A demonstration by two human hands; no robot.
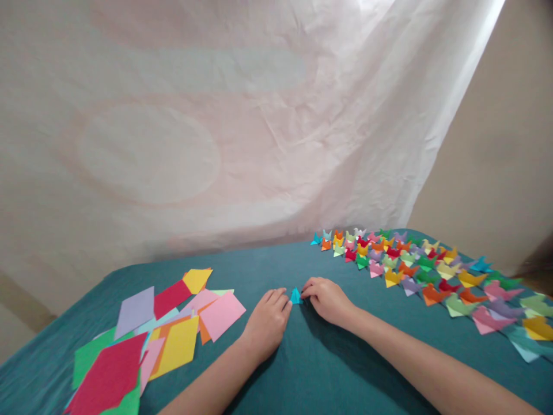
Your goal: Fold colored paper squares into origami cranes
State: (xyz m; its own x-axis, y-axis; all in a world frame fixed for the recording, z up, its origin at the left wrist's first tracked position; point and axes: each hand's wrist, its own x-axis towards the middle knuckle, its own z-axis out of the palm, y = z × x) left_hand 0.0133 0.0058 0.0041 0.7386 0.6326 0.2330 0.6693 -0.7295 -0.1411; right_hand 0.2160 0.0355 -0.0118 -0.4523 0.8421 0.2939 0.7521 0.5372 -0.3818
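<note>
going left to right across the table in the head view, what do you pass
Loose coloured paper squares → left hand → small blue folded paper piece, pinched between both hands → right hand → rows of folded paper figures, all on the teal tablecloth.

A small turquoise folded paper (296, 296) sits on the teal worktop (311, 357). Left of it lie red, yellow, pink, lilac and green paper squares (147, 340); right, multicoloured folded figures (423, 271).

- No readable text, labels, brands, nos. or signs anywhere.
- Paper sheets (142, 340): plain colours, no print.
- Folded paper figures (415, 271): no marks.
- Backdrop cloth (216, 115) & table cover (324, 357): blank.
</note>
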